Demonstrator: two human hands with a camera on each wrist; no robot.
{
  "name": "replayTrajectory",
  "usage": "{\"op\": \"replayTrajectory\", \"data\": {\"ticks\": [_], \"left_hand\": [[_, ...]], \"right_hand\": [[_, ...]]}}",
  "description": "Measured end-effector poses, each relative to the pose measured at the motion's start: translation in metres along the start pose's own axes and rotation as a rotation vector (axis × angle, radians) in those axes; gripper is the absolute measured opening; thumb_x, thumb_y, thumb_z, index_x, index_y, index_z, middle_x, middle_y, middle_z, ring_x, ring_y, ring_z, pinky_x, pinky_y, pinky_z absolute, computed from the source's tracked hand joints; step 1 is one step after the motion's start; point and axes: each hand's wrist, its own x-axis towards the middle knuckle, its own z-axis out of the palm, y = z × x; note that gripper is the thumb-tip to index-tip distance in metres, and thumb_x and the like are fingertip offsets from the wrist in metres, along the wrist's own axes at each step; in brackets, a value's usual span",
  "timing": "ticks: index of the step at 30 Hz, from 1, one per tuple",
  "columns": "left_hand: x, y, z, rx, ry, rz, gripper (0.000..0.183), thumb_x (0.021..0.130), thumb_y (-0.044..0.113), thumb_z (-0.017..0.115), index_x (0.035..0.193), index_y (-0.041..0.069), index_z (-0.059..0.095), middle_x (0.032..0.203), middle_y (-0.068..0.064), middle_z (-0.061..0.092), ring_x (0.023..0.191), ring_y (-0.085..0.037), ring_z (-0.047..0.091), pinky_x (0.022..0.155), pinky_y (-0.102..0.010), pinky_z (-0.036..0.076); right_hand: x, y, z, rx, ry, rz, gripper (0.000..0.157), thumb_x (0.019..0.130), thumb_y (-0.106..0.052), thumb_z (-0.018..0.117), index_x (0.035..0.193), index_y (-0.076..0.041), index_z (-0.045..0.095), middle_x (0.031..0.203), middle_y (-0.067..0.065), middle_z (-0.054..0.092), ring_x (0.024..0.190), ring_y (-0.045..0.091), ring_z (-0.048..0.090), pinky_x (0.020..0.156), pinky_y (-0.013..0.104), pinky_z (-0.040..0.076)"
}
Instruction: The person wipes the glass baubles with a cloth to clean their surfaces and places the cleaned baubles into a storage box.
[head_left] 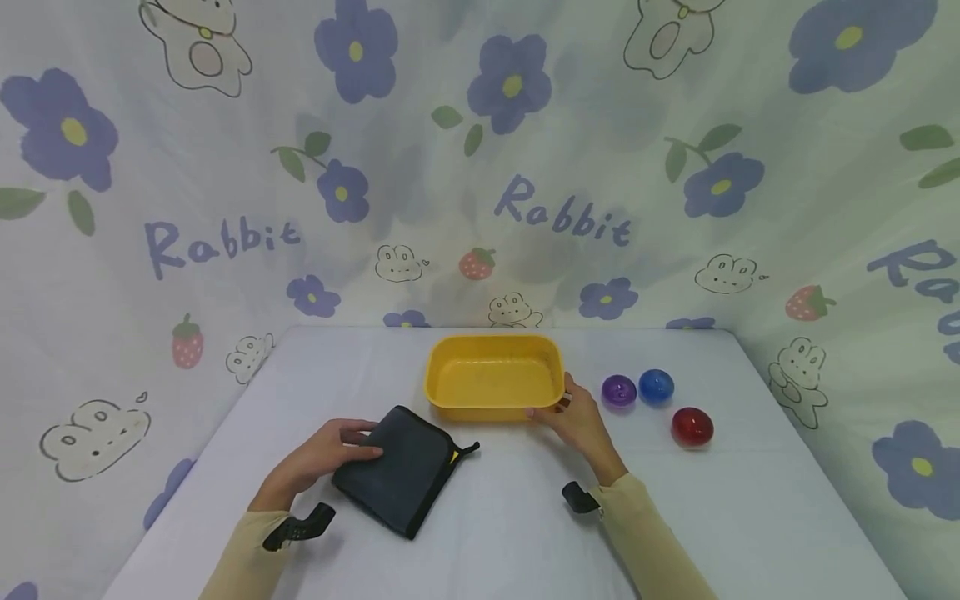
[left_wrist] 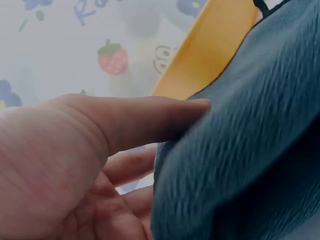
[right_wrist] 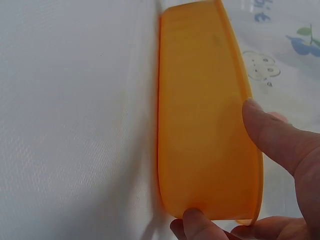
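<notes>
My left hand pinches the left edge of a dark blue-grey zip pouch, with black edging and a black pull at its right corner. In the left wrist view the thumb lies over the textured cloth and the other fingers pass behind the edge. My right hand grips the near right corner of a yellow plastic tray. In the right wrist view its thumb presses on the rim of the tray, while its fingers reach round the short end.
To the right of the tray lie a shiny purple ball, a blue ball and a red ball. A white cloth covers the table. A printed curtain hangs behind and at the sides.
</notes>
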Motion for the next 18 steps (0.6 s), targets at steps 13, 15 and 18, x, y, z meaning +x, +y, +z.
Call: {"op": "replayTrajectory", "data": {"ticks": [13, 15, 18], "left_hand": [[0.003, -0.025, 0.002, -0.179, -0.072, -0.021, 0.073, 0.094, 0.026, 0.073, 0.152, -0.007, 0.042, 0.136, -0.029, 0.064, 0.111, -0.024, 0.072, 0.096, -0.044, 0.057], [0.003, -0.026, 0.002, -0.193, -0.079, -0.011, 0.074, 0.095, 0.025, 0.072, 0.152, -0.008, 0.041, 0.135, -0.029, 0.065, 0.110, -0.024, 0.072, 0.095, -0.042, 0.058], [0.004, -0.025, 0.002, -0.226, -0.085, -0.017, 0.075, 0.094, 0.025, 0.073, 0.152, -0.008, 0.040, 0.128, -0.024, 0.070, 0.103, -0.020, 0.073, 0.089, -0.035, 0.059]], "right_hand": [[0.000, -0.011, -0.018, -0.113, -0.044, 0.086, 0.102, 0.086, -0.037, 0.082, 0.162, 0.000, 0.026, 0.160, 0.022, 0.044, 0.144, 0.041, 0.049, 0.110, 0.051, 0.048], [0.000, -0.016, -0.028, -0.150, -0.058, 0.093, 0.097, 0.087, -0.038, 0.081, 0.161, -0.001, 0.029, 0.162, 0.022, 0.042, 0.145, 0.042, 0.048, 0.110, 0.054, 0.047], [-0.003, -0.023, -0.047, -0.191, -0.086, 0.049, 0.086, 0.090, -0.037, 0.079, 0.159, -0.006, 0.038, 0.162, 0.019, 0.043, 0.145, 0.042, 0.047, 0.111, 0.055, 0.047]]}}
